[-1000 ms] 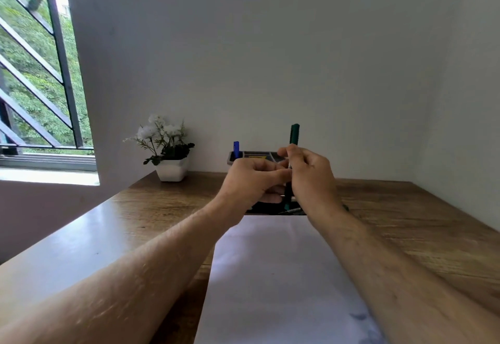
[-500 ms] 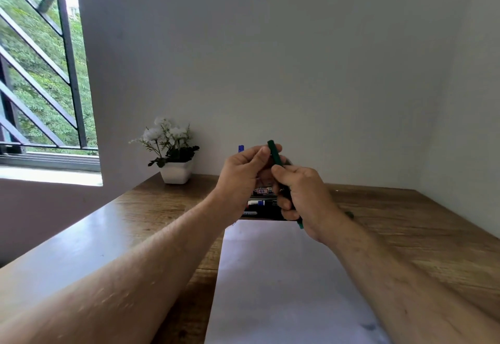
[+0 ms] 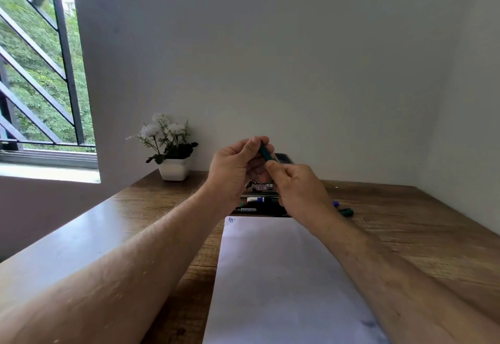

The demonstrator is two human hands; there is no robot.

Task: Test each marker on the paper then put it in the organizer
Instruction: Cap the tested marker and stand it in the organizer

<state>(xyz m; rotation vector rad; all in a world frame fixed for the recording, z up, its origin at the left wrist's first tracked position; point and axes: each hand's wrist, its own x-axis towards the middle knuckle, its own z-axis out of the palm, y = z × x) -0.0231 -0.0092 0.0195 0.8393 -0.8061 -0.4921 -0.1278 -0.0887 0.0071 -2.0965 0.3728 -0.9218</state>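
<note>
Raised w/ both hands, green marker (image 3: 264, 152) pinched: left hand (image 3: 234, 170) fingers at cap, right hand (image 3: 299, 185) on barrel.

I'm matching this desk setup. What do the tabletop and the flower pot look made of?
Tabletop: wood or wood-look laminate, brown grain, with a smooth sheen that mirrors the window light on the left. Flower pot: glossy white, likely ceramic or plastic; the picture cannot settle which.

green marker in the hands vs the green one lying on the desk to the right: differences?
The held green marker is up in the air, tilted, pinched between the left hand and the right hand; the loose marker lies flat on the desk, untouched. The held one is mostly hidden by fingers; the loose one is partly hidden behind the right wrist. Both look dark green.
</note>
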